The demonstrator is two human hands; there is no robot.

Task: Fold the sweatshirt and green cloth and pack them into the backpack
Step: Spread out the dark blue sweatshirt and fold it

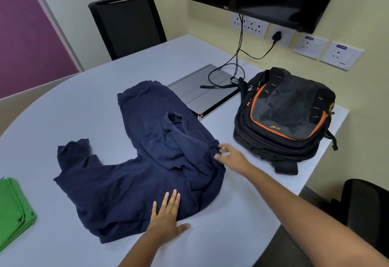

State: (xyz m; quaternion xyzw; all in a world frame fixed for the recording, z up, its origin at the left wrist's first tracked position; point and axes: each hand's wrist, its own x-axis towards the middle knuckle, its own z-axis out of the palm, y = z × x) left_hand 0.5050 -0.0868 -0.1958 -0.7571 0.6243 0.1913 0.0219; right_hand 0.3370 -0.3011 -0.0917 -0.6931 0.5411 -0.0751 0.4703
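The blue sweatshirt (147,165) lies spread on the worktop (221,235), its long way running away from me. My left hand (166,218) presses flat, fingers open, on its near edge. My right hand (229,157) pinches its right edge, so that side is nearest to fold over.

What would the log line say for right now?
step: folding sweatshirt | left hand: flat on it | right hand: pinching edge | green cloth: waiting | backpack: closed

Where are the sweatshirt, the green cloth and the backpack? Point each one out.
sweatshirt (134,174): head view, on the flat navy body panel.
green cloth (14,210): head view, on the top layer of the folded stack at the left edge.
backpack (288,106): head view, on the grey front panel inside the orange trim.
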